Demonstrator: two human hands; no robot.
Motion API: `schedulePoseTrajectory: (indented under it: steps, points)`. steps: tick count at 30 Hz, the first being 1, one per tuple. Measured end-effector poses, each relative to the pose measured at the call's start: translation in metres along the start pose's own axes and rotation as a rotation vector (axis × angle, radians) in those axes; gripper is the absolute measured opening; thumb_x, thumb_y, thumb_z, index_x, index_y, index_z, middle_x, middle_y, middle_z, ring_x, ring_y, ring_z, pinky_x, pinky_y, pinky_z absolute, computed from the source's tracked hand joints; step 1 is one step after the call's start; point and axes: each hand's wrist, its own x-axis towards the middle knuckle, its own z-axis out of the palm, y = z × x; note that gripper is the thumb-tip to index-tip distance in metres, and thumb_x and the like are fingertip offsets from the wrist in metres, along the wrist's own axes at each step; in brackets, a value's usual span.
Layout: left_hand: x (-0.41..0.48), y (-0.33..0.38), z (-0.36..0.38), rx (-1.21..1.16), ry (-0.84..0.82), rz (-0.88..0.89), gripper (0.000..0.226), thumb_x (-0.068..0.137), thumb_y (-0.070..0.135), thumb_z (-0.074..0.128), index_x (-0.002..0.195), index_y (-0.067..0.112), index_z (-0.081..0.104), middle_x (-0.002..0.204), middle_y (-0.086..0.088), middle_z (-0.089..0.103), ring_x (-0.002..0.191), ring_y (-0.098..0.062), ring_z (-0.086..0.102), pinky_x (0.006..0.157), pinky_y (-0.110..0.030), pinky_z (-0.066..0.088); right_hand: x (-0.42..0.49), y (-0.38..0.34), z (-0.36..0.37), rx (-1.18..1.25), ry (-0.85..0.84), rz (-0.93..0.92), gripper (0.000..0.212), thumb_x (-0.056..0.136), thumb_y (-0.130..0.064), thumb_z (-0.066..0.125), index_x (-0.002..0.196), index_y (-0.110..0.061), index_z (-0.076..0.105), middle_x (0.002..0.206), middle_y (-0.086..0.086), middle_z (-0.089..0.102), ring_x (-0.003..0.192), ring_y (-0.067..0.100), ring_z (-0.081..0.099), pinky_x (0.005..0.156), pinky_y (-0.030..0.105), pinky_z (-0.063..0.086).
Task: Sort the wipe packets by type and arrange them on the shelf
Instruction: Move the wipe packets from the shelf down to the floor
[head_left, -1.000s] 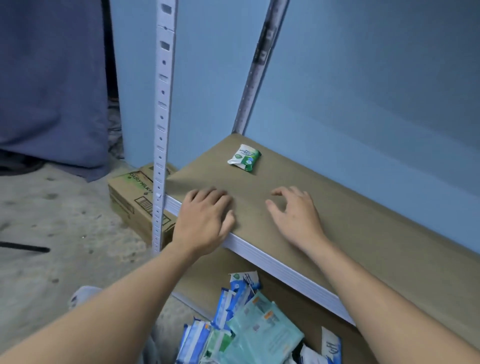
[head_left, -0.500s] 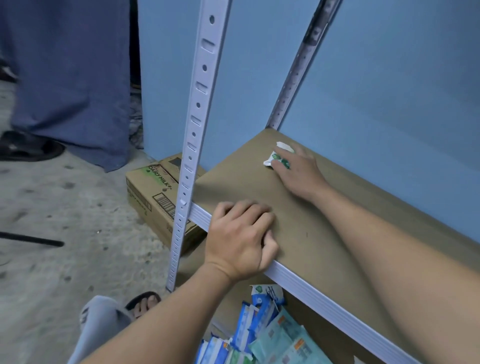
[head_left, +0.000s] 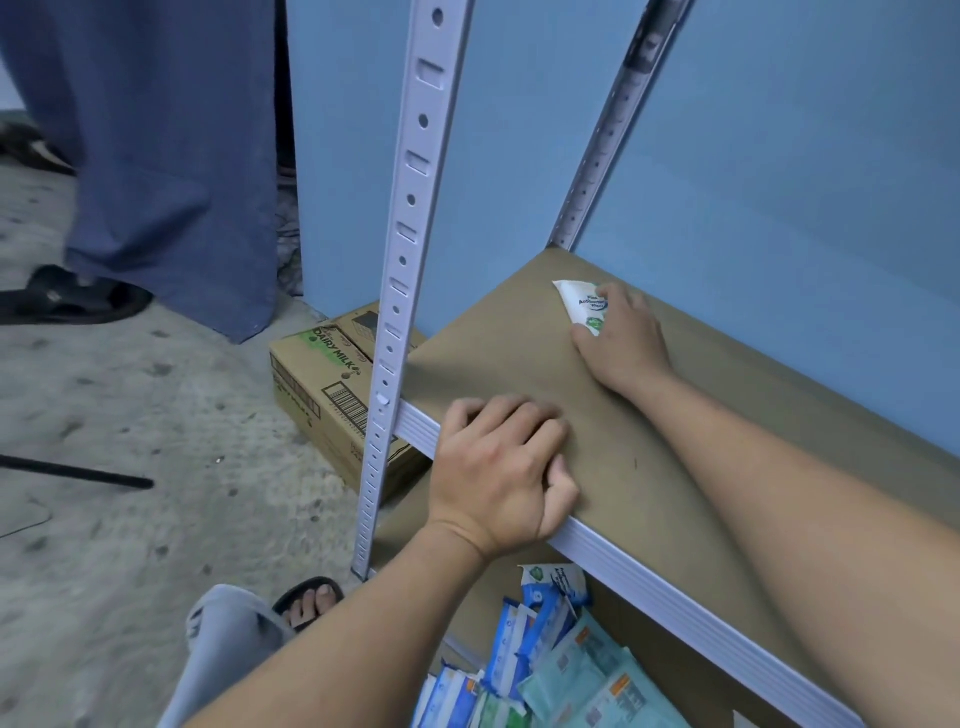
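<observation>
A small white and green wipe packet (head_left: 581, 304) lies near the back left corner of the brown shelf board (head_left: 519, 343). My right hand (head_left: 621, 335) rests on the packet's right side, fingers and thumb closed around its edge. My left hand (head_left: 501, 470) lies palm down on the shelf's front left edge with fingers curled and nothing in it. On the lower shelf below sits a pile of blue, white and teal wipe packets (head_left: 550, 670).
White slotted uprights (head_left: 402, 270) stand at the front left and back left corners. A cardboard Dairy Milk box (head_left: 332, 395) sits on the concrete floor left of the shelf. Blue wall behind. Another person's sandalled foot (head_left: 67, 299) and my own foot (head_left: 309, 600) are on the floor.
My right hand reached from the shelf's front to the back corner and took hold of the white and green packet, which has turned. My left hand curled at the front edge. The camera moved closer.
</observation>
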Motion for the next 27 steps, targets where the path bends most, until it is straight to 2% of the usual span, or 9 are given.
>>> schedulePoseTrajectory:
  steps: [3,12,19,23,27]
  points:
    - [-0.001,0.0,0.001,0.006,0.01,0.007,0.021,0.076,0.03,0.057,0.088,0.023,0.074,0.104,0.012,0.072,0.101,-0.014,0.066,0.082,-0.035,0.039,0.0,0.001,0.0,-0.058,-0.037,0.007,0.052,0.094,-0.028,0.052,0.144,-0.019,0.043,0.138,0.017,0.049,0.128,0.04,0.043,0.101,0.04,0.038]
    - [-0.002,-0.002,0.0,0.029,-0.016,0.016,0.023,0.078,0.03,0.054,0.089,0.024,0.073,0.105,0.013,0.072,0.101,-0.014,0.065,0.082,-0.037,0.039,-0.032,0.017,-0.027,-0.096,-0.031,-0.073,0.05,0.095,-0.022,0.05,0.144,-0.018,0.042,0.142,0.011,0.052,0.127,0.038,0.046,0.101,0.039,0.039]
    - [-0.002,0.005,-0.014,0.06,-0.185,-0.078,0.027,0.083,0.034,0.049,0.099,0.026,0.069,0.109,0.015,0.07,0.107,-0.011,0.061,0.088,-0.036,0.037,-0.095,0.043,-0.075,-0.085,-0.024,-0.073,0.05,0.094,-0.019,0.051,0.143,-0.02,0.045,0.14,0.006,0.052,0.122,0.035,0.048,0.098,0.037,0.042]
    - [0.0,0.008,-0.025,0.121,-0.301,-0.063,0.033,0.089,0.04,0.04,0.107,0.028,0.065,0.115,0.014,0.067,0.11,-0.013,0.057,0.092,-0.036,0.036,-0.141,0.06,-0.102,-0.041,-0.003,-0.098,0.051,0.093,-0.02,0.053,0.144,-0.021,0.045,0.141,0.003,0.051,0.123,0.034,0.048,0.103,0.039,0.041]
    - [0.005,0.016,-0.028,0.166,-0.391,-0.052,0.042,0.089,0.047,0.032,0.111,0.027,0.063,0.116,0.011,0.065,0.108,-0.019,0.054,0.096,-0.039,0.034,-0.194,0.079,-0.123,-0.009,0.031,-0.102,0.048,0.094,-0.02,0.054,0.142,-0.024,0.048,0.136,-0.002,0.052,0.118,0.027,0.05,0.098,0.037,0.043]
